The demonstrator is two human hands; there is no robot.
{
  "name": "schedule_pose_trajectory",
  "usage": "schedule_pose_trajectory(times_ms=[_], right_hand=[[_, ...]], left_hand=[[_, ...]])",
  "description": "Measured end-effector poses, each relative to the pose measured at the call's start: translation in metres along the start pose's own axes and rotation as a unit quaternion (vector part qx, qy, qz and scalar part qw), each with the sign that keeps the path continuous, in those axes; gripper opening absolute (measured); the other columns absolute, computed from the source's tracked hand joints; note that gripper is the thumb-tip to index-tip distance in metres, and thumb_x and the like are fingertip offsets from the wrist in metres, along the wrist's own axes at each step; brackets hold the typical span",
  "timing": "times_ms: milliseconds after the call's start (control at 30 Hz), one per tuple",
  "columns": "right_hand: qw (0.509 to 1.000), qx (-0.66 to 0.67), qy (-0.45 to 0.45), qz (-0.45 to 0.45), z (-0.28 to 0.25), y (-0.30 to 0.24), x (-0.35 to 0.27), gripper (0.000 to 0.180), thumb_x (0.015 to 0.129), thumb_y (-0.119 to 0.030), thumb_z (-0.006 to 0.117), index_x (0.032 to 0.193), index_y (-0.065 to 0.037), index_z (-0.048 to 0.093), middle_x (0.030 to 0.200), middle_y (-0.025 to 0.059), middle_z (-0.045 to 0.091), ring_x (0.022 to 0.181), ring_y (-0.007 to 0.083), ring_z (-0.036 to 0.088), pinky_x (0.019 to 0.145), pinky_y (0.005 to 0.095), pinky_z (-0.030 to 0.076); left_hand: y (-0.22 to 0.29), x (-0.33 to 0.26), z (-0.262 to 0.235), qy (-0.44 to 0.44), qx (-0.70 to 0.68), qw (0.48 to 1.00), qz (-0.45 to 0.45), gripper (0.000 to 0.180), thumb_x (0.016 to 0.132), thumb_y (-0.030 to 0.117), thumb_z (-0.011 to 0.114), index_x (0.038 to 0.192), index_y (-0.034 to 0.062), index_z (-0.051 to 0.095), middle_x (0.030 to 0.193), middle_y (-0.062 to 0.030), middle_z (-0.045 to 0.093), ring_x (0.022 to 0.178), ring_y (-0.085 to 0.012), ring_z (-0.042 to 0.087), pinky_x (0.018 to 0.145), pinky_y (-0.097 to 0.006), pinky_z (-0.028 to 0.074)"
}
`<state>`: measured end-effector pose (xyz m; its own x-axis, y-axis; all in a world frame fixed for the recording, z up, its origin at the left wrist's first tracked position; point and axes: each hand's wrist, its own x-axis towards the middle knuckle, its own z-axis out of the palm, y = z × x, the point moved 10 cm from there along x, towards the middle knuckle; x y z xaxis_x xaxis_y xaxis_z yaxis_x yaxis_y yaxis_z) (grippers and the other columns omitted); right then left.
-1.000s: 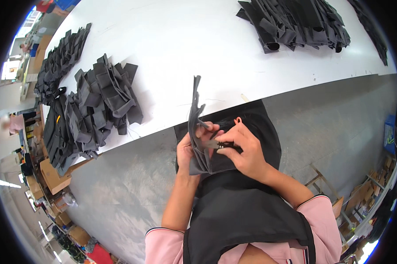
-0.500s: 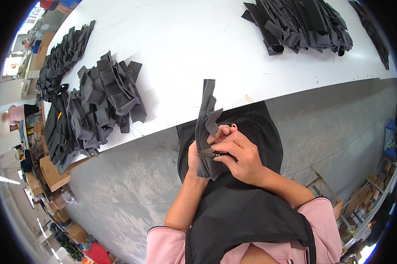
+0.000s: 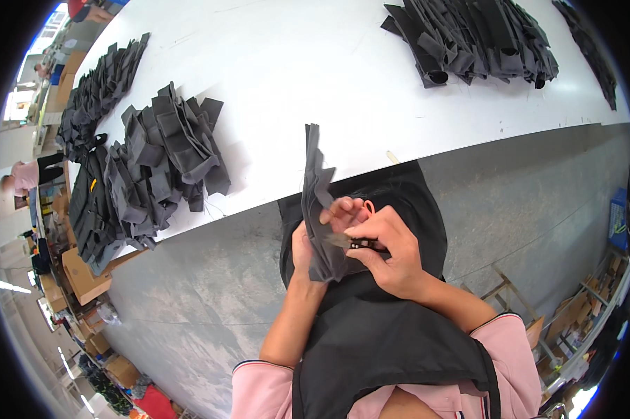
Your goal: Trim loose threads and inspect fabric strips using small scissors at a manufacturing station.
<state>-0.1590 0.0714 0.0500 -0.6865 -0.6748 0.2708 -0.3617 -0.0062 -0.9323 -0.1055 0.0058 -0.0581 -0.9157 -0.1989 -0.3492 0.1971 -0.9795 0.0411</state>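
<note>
A folded dark grey fabric strip (image 3: 313, 188) stands upright in front of me, its top end reaching over the table edge. My left hand (image 3: 301, 253) is closed around its lower part, largely hidden behind the cloth. My right hand (image 3: 396, 255) grips a small pair of thread snips (image 3: 360, 244) between thumb and fingers. The blades, blurred by motion, point left at the fabric; whether they touch it I cannot tell. Beyond the right knuckles an orange loop (image 3: 370, 207) shows beside some curled fingertips.
On the white table (image 3: 273, 91) lie bundles of dark strips: a near-left pile (image 3: 168, 153), a far-left pile (image 3: 105, 91) and a far-right pile (image 3: 475, 42). A black apron (image 3: 391, 328) covers my lap. Cardboard boxes (image 3: 84, 272) stand along the left; a person (image 3: 25, 178) is farther off.
The fabric strip has shifted slightly left. The snips have drawn back a little to the right, and the right hand has moved slightly with them.
</note>
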Motion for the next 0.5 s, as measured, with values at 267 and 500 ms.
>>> schedule_pose_trajectory(times_ms=[267, 500], right_hand=[[0.951, 0.144, -0.136, 0.239, 0.035, 0.054, -0.005, 0.018, 0.078, -0.002, 0.067, 0.091, -0.002, 0.054, 0.074, 0.0026, 0.053, 0.068, 0.0057, 0.051, 0.063, 0.0212, 0.042], [0.975, 0.098, -0.097, 0.172, 0.014, 0.04, -0.012, 0.028, 0.076, -0.004, 0.068, 0.103, -0.004, 0.058, 0.071, 0.0051, 0.055, 0.059, 0.0115, 0.054, 0.058, 0.0241, 0.044]], left_hand=[[0.03, -0.008, 0.014, 0.08, 0.22, 0.968, 0.084, 0.052, 0.1, 0.04, 0.028, 0.122, -0.0032, 0.047, 0.124, -0.0225, 0.052, 0.114, -0.0302, 0.053, 0.095, -0.042, 0.045], [0.028, -0.007, 0.01, 0.049, 0.221, 0.974, 0.017, 0.047, 0.1, 0.035, 0.034, 0.122, -0.0043, 0.047, 0.12, -0.0268, 0.054, 0.11, -0.0344, 0.057, 0.091, -0.047, 0.049]])
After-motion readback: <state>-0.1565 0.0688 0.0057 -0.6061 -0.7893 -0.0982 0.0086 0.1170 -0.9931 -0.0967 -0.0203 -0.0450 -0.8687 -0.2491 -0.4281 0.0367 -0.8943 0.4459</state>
